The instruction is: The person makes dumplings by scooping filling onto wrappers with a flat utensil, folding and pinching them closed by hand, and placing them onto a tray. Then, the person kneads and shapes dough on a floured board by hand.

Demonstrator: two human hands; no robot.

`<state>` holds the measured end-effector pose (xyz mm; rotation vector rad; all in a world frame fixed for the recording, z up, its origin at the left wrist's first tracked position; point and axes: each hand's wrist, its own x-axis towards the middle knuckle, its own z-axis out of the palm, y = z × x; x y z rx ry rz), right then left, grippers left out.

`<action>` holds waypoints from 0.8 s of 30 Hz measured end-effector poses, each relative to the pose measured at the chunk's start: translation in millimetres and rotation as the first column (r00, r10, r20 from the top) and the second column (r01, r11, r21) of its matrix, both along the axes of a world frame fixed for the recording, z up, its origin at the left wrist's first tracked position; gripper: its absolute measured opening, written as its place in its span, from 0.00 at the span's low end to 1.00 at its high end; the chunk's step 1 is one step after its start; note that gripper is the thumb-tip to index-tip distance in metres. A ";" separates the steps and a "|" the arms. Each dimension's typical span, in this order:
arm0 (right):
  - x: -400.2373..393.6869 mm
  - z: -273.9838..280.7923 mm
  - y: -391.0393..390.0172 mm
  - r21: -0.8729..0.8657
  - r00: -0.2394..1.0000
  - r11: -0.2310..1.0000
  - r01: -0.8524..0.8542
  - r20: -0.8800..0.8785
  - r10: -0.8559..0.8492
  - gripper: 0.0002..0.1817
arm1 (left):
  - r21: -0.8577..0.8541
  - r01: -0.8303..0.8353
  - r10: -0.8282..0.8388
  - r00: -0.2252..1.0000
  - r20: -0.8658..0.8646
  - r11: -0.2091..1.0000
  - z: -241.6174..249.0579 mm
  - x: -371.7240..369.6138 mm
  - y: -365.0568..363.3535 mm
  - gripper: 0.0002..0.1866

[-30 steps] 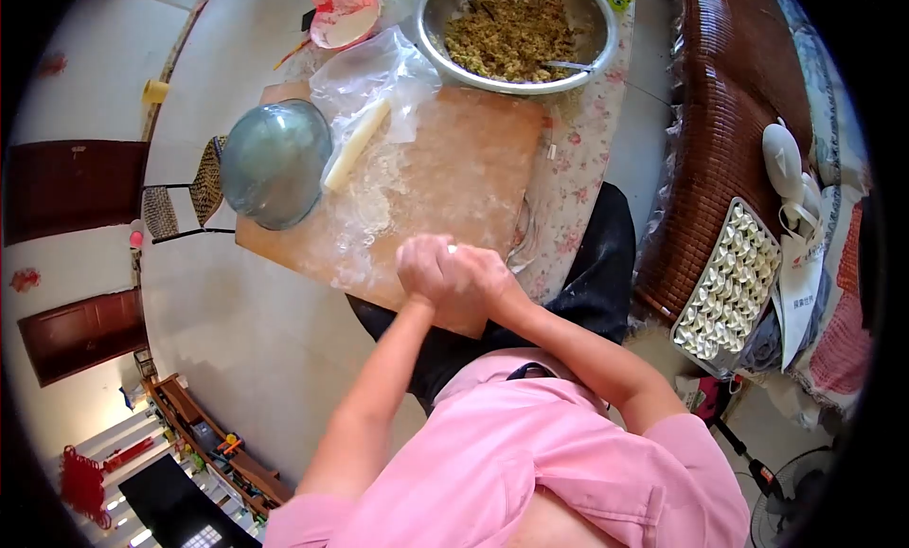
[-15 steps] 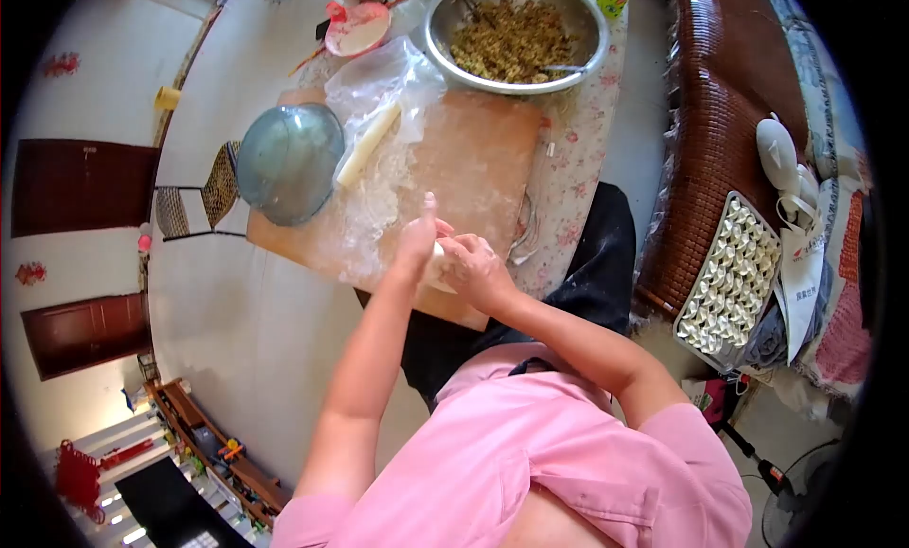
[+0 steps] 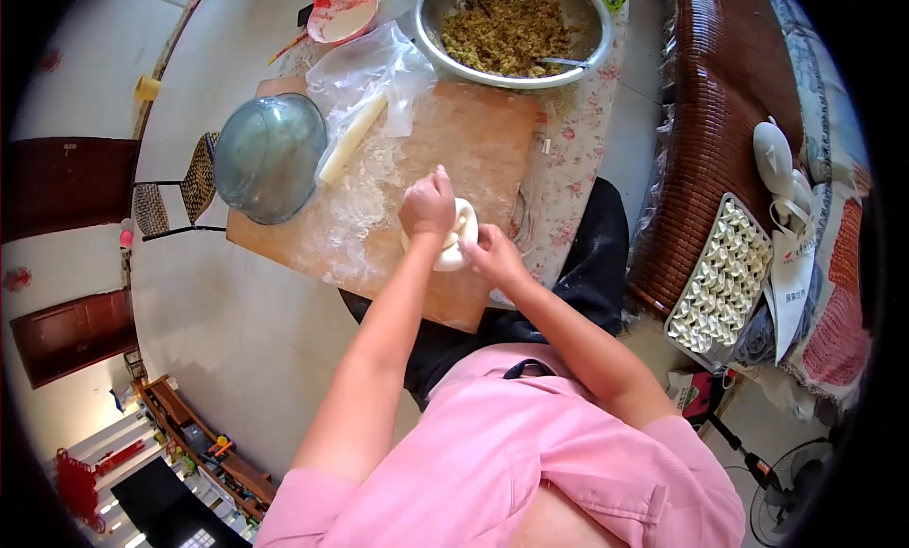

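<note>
A round, pale lump of dough [image 3: 465,228] lies at the near part of the floured wooden board [image 3: 473,150], with folds in its middle. My left hand [image 3: 428,209] is curled into a fist and presses down on the dough, its fingers partly hidden. At the right edge of the dough, my right hand [image 3: 496,256] pinches it between thumb and fingers. Further up the board, a rolling pin [image 3: 353,141] lies slanted, its far end close to a clear plastic bag [image 3: 383,60]. An upturned glass bowl [image 3: 270,160] covers the board's left side.
Past the board, a large metal bowl [image 3: 521,81] holds chopped filling [image 3: 507,32] and utensils. A red bowl [image 3: 343,17] of white powder sits to its left. At right, a tray of dumplings [image 3: 721,273] rests beside a brown woven seat [image 3: 705,150]. A fan [image 3: 791,491] stands lower right.
My left hand has turned over into a fist on the dough. My right hand has shifted right and down to the dough's edge, and more of the dough now shows.
</note>
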<state>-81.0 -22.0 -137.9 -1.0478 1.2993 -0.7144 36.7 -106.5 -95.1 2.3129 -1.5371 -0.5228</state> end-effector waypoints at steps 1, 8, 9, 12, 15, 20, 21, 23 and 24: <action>3.7 10.8 -7.5 0.057 0.996 0.998 -0.005 -0.093 0.010 0.24 | -0.040 -0.008 0.007 1.000 -0.015 0.999 -4.6 3.8 -1.3 0.29; 14.3 24.2 25.4 -0.528 0.976 0.843 -0.103 -0.219 -0.018 0.20 | 0.211 -0.118 0.172 0.950 -0.259 0.970 41.6 19.8 55.7 0.24; 12.9 19.4 26.6 -0.522 0.968 0.837 -0.164 -0.250 0.033 0.19 | 0.214 -0.125 0.179 0.950 -0.255 0.969 28.4 17.7 74.6 0.24; -1.2 28.0 22.8 -0.515 0.950 0.821 -0.245 -0.297 0.097 0.19 | -0.304 0.343 -0.256 0.921 0.293 0.889 -11.1 17.4 98.3 0.13; -15.7 31.9 13.0 -0.296 0.977 0.945 -0.137 -0.198 0.079 0.22 | -0.375 0.444 -0.356 0.891 0.283 0.813 -15.6 18.3 67.3 0.08; -8.3 13.8 -20.7 0.042 0.996 0.999 -0.034 -0.075 0.037 0.24 | -0.208 0.160 -0.147 0.986 0.081 0.965 -4.2 7.2 8.5 0.17; -5.2 12.3 -25.2 0.146 0.989 0.983 -0.112 -0.076 0.124 0.24 | -0.071 0.017 -0.012 0.997 0.070 0.997 -0.8 5.0 2.1 0.20; 2.4 14.6 -26.8 0.144 0.997 0.987 -0.074 -0.020 0.078 0.25 | 0.034 -0.091 0.093 0.995 -0.039 0.995 -5.3 8.8 -2.2 0.25; 6.8 14.5 -30.6 0.154 0.999 0.987 -0.041 0.041 0.035 0.25 | 0.160 -0.184 0.206 0.970 -0.132 0.970 -12.2 15.0 -6.4 0.29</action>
